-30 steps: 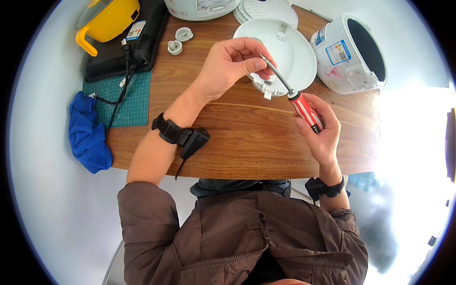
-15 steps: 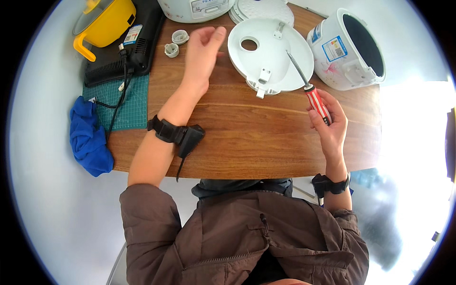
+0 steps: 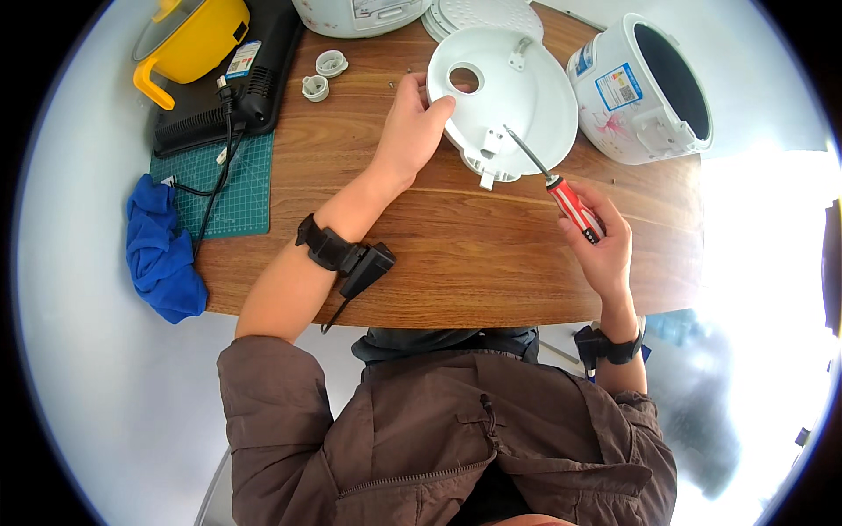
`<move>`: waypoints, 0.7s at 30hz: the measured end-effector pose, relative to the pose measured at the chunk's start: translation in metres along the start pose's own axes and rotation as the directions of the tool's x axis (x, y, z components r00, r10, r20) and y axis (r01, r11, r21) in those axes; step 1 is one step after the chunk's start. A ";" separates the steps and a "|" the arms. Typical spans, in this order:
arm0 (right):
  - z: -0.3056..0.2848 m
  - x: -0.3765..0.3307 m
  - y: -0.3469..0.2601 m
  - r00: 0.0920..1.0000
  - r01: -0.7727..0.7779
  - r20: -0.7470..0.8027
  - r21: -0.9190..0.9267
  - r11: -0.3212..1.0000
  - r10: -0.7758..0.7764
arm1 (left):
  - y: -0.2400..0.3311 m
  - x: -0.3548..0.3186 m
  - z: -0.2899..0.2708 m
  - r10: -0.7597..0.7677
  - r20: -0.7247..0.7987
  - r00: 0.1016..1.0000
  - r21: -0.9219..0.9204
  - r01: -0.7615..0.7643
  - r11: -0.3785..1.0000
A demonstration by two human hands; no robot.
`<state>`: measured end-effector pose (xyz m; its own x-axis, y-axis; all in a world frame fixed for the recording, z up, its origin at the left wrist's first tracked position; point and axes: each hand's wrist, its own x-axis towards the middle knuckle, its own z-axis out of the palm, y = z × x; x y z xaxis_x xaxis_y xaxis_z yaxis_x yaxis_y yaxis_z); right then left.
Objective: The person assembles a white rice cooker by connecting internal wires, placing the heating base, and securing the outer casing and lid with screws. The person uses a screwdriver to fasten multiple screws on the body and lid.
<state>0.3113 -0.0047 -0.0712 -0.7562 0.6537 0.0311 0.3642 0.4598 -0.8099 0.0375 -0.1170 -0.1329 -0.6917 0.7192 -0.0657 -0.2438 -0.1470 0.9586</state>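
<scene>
My left hand [image 3: 417,124] grips the left edge of a white round plastic lid [image 3: 535,118], thumb on top and fingers hidden beneath. A round hole pierces the lid near my thumb, and hinge-like fittings sit at its near and far edges. In my right hand [image 3: 605,237] is a screwdriver [image 3: 574,209] with a red and white handle. Its shaft points up and left, and the tip appears over the lid close to the near fitting; whether it touches cannot be told.
Two small white caps [image 3: 331,63] lie left of the lid. A white rice cooker body [image 3: 614,105] tilts at the right. At the left are a yellow pot [image 3: 202,44] on a black appliance [image 3: 263,96], a green cutting mat [image 3: 250,197] and a blue cloth [image 3: 162,254].
My left hand has moved right and taken hold of the lid, which now sits slightly tilted. The screwdriver tip has shifted left and nearer, toward the near fitting.
</scene>
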 end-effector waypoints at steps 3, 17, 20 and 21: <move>-0.001 -0.002 -0.006 0.999 0.038 0.016 -0.094 0.995 -0.036 | -0.004 -0.003 0.006 0.147 -0.049 0.988 -0.025 -0.148 0.989; 0.020 0.000 -0.045 0.987 0.156 0.001 -0.166 0.974 -0.158 | 0.020 -0.011 0.006 0.444 -0.103 0.890 -0.229 -0.456 0.860; 0.021 0.002 -0.044 0.979 0.200 0.011 -0.173 0.964 -0.201 | 0.020 -0.009 0.004 0.479 -0.073 0.875 -0.212 -0.483 0.850; 0.021 0.002 -0.045 0.980 0.197 0.026 -0.179 0.964 -0.196 | 0.021 -0.008 0.004 0.487 -0.061 0.872 -0.214 -0.488 0.846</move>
<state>0.2821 -0.0372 -0.0473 -0.8268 0.5350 0.1735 0.2993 0.6797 -0.6697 0.0409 -0.1236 -0.1116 -0.7631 0.5137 0.3922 -0.0145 -0.6203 0.7842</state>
